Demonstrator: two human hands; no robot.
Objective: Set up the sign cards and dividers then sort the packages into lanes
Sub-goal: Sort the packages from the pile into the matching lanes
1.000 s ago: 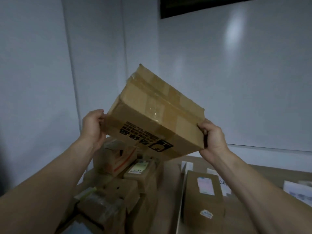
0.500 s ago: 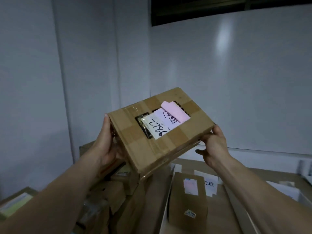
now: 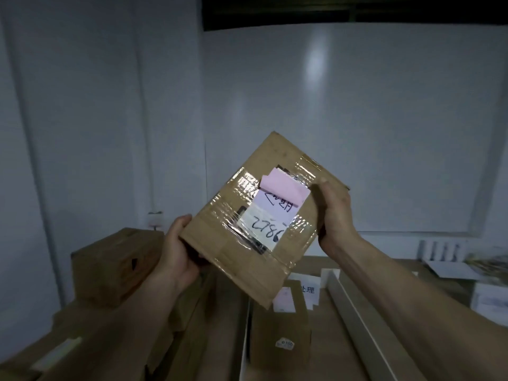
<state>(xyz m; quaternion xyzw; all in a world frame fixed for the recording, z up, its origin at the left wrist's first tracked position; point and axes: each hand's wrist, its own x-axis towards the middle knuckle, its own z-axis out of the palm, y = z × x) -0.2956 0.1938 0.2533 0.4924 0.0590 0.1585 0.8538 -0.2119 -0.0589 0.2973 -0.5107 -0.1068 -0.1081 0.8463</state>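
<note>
Two hands (image 3: 178, 255) (image 3: 334, 215), two dividers (image 3: 244, 345) (image 3: 354, 323), one card (image 3: 309, 290)

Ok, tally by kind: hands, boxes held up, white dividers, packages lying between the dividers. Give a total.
Hands: 2, left hand and right hand
Held box: 1
White dividers: 2, left divider, right divider
Package between dividers: 1
Total: 6

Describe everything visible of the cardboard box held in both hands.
The cardboard box is brown, bound with glossy clear tape. Its facing side bears a white label handwritten 2786 and a pink slip. It is tilted in the air: the left hand grips its lower left corner, the right hand its right edge.
</note>
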